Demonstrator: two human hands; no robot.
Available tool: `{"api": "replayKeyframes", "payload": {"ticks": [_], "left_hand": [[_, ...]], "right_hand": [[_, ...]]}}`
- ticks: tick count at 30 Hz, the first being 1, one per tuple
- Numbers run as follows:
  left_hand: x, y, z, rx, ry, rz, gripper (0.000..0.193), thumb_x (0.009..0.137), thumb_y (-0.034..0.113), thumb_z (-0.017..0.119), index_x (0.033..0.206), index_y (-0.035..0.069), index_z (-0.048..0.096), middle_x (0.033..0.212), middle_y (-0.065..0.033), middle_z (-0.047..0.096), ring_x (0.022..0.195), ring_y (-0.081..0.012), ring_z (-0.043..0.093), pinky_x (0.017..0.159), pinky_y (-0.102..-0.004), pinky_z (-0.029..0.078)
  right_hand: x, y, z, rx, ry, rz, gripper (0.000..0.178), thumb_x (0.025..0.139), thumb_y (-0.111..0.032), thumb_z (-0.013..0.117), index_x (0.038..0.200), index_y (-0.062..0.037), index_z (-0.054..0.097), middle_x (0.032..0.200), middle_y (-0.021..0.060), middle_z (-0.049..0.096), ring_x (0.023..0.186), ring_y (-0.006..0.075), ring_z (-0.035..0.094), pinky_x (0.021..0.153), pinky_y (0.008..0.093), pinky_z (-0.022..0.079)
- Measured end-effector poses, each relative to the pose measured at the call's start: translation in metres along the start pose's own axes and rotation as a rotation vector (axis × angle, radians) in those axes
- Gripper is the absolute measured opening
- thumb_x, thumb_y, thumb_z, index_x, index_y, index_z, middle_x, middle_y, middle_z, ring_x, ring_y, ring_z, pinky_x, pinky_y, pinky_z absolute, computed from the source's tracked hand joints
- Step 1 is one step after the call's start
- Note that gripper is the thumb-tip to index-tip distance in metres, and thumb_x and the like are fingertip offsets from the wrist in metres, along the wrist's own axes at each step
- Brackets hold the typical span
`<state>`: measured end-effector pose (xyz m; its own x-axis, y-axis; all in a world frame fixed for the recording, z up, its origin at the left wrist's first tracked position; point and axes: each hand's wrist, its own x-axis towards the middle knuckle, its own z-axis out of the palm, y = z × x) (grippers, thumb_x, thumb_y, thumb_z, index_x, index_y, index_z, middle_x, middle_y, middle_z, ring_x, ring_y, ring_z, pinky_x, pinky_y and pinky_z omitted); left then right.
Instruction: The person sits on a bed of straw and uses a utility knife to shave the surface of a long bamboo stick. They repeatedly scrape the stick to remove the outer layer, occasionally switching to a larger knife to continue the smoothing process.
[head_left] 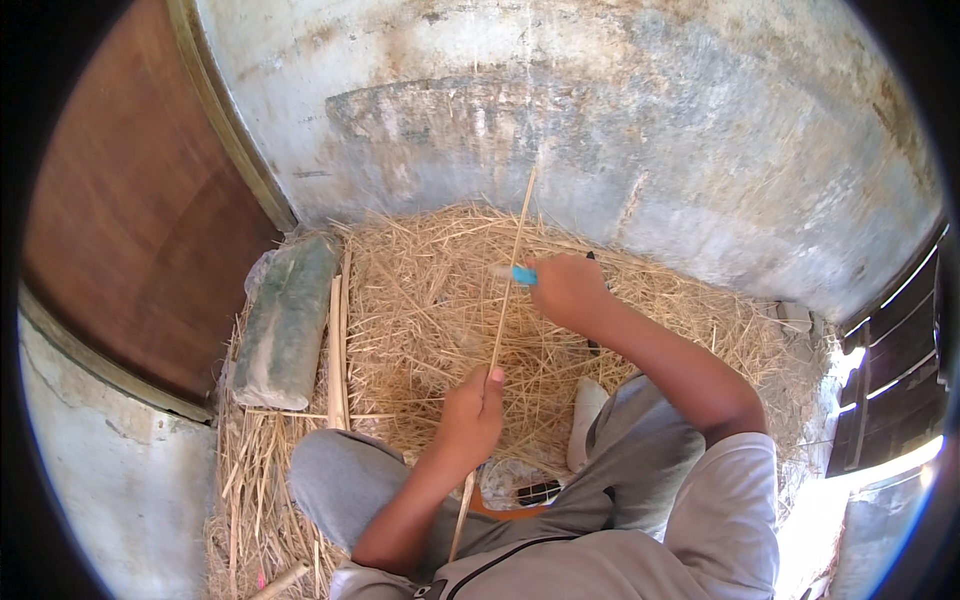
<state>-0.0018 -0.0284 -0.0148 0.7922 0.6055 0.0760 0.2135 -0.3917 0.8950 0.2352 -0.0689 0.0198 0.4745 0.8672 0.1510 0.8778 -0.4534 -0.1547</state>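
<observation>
A long thin pale stick (pixel 517 235), perhaps split bamboo or cane, slants up from my lap toward the wall. My left hand (pixel 472 415) is closed round it below its middle, thumb on top. Farther up, my right hand (pixel 568 290) is closed on a small tool with a light-blue handle (pixel 523 275). The tool's short end, blurred, lies across the stick; I cannot make out whether it is a blade. My legs are folded in front of me, in grey trousers.
Straw and shavings (pixel 430 270) cover the floor. At the left lie a greenish, worn block-like bundle (pixel 288 320) and pale split strips (pixel 338 350). A stained wall (pixel 600 130) rises ahead, a brown door panel (pixel 140 200) stands left, and dark slats (pixel 890 370) stand right.
</observation>
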Motion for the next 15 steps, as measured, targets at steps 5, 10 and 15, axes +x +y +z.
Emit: {"api": "replayKeyframes", "payload": {"ticks": [5, 10, 15], "left_hand": [[-0.01, 0.004, 0.01, 0.018, -0.091, -0.008, 0.04, 0.108, 0.033, 0.045, 0.087, -0.001, 0.052, 0.063, -0.0177, 0.051, 0.057, -0.0302, 0.053, 0.057, -0.0423, 0.042], [-0.015, 0.005, 0.012, 0.017, -0.133, -0.027, 0.041, 0.108, 0.034, 0.044, 0.09, -0.001, 0.055, 0.065, -0.0157, 0.054, 0.06, -0.0256, 0.056, 0.06, -0.0412, 0.044], [-0.007, -0.015, 0.012, 0.01, -0.062, -0.047, 0.039, 0.108, 0.031, 0.046, 0.089, -0.001, 0.057, 0.065, -0.0138, 0.056, 0.059, -0.0237, 0.056, 0.059, -0.0392, 0.045]], "right_hand": [[0.037, 0.042, -0.013, -0.011, -0.098, 0.306, 0.024, 0.092, -0.021, 0.058, 0.095, -0.0037, 0.074, 0.084, 0.0173, 0.072, 0.075, 0.0343, 0.072, 0.068, 0.0463, 0.057], [0.03, 0.062, -0.002, 0.029, -0.096, 0.347, 0.029, 0.093, -0.026, 0.058, 0.093, -0.0008, 0.073, 0.083, 0.0202, 0.071, 0.076, 0.037, 0.071, 0.069, 0.048, 0.057], [0.007, 0.014, -0.002, 0.053, -0.206, 0.196, 0.029, 0.093, -0.026, 0.058, 0.093, -0.0021, 0.074, 0.082, 0.0216, 0.07, 0.075, 0.0376, 0.071, 0.071, 0.0491, 0.056]]}}
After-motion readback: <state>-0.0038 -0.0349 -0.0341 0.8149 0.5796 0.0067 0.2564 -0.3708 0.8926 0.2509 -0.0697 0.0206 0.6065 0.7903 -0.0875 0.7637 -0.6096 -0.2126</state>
